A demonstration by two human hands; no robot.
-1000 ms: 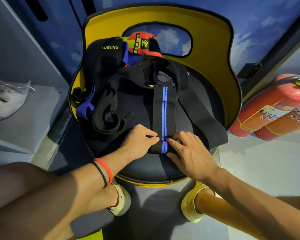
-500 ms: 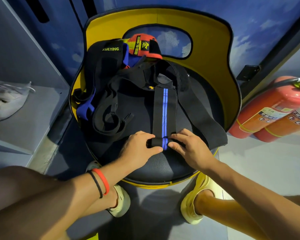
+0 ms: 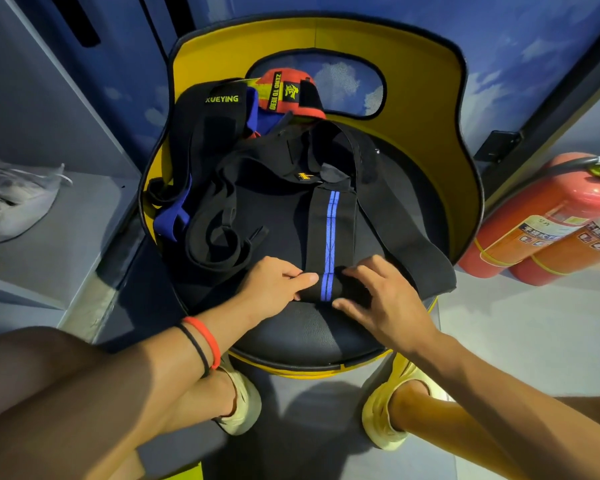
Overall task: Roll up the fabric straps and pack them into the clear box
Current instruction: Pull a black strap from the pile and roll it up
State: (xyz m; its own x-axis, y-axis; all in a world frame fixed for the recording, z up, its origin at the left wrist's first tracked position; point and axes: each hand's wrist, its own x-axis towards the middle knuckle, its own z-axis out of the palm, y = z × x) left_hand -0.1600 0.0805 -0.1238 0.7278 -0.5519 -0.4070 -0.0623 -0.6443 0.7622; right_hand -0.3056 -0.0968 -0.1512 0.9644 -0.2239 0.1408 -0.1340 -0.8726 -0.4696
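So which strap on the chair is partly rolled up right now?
The black strap with the blue stripe: both the left hand and right hand hold its rolled near end. The XUEYING strap and red strap lie untouched behind.

both hands, left [image 3: 274, 284] and right [image 3: 378, 296], are gripping the rolled end of the blue-striped black strap [image 3: 331, 233] on the chair seat [image 3: 312, 330]

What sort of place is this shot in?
Likely a gym's changing or storage corner, not certain: lifting wraps piled on a yellow chair, grey locker-style shelves on the left, two fire extinguishers on the floor at right.
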